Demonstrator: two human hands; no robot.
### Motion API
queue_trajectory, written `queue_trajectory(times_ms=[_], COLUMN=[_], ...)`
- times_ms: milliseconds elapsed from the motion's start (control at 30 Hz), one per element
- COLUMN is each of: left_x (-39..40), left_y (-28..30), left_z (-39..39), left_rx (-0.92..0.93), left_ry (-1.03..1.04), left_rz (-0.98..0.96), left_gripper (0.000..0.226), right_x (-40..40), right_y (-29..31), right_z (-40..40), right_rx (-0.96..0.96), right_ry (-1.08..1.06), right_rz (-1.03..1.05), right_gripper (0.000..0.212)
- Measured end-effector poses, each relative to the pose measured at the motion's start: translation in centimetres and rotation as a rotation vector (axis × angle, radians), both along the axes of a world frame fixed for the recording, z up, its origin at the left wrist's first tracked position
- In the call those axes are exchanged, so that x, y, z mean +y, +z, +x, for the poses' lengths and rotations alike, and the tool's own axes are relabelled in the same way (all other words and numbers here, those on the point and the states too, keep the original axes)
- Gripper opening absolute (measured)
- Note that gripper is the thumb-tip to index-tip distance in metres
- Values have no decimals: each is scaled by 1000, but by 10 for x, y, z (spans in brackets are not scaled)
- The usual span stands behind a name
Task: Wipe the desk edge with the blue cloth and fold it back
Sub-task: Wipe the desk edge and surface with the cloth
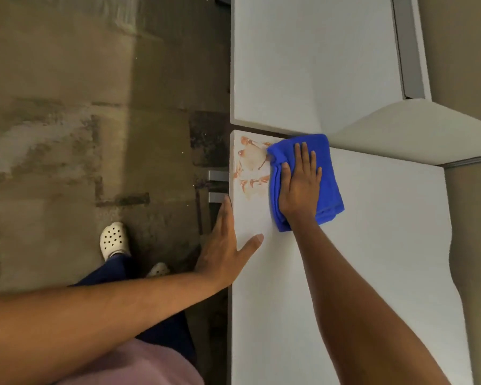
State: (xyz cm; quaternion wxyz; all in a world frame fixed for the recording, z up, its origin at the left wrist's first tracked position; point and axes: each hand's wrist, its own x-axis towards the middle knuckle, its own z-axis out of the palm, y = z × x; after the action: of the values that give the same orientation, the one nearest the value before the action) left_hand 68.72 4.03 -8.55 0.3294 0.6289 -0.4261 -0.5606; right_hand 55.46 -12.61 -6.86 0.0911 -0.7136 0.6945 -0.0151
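A folded blue cloth (328, 184) lies on the white desk (372, 245), near the desk's far left corner. My right hand (300, 184) presses flat on the cloth, fingers spread. Just left of the cloth, an orange-brown smear (252, 168) marks the desk along its left edge. My left hand (225, 240) rests on that left edge nearer to me, fingers over the side and thumb on top, holding nothing.
A second white desk (303, 65) stands beyond a narrow gap. A grey partition (408, 51) runs along the right. Stained concrete floor (81, 134) lies to the left, with my feet in white clogs (114, 240). Metal brackets (218, 186) stick out below the desk edge.
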Motion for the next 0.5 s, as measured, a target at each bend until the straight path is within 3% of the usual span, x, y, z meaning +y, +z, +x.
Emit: queue_trajectory(times_ms=[267, 400, 500], left_x=[9, 15, 18], left_y=[-4, 0, 1], left_z=[-34, -38, -39], left_rx=[89, 70, -7], left_ry=[307, 343, 326], left_rz=[11, -4, 22], left_gripper=[111, 93, 93], right_x=[-3, 45, 36], right_y=[-11, -13, -11], right_z=[15, 22, 1], right_rx=[24, -22, -42], right_ry=[114, 343, 489], right_rz=[-42, -35, 13], right_gripper=[65, 65, 63])
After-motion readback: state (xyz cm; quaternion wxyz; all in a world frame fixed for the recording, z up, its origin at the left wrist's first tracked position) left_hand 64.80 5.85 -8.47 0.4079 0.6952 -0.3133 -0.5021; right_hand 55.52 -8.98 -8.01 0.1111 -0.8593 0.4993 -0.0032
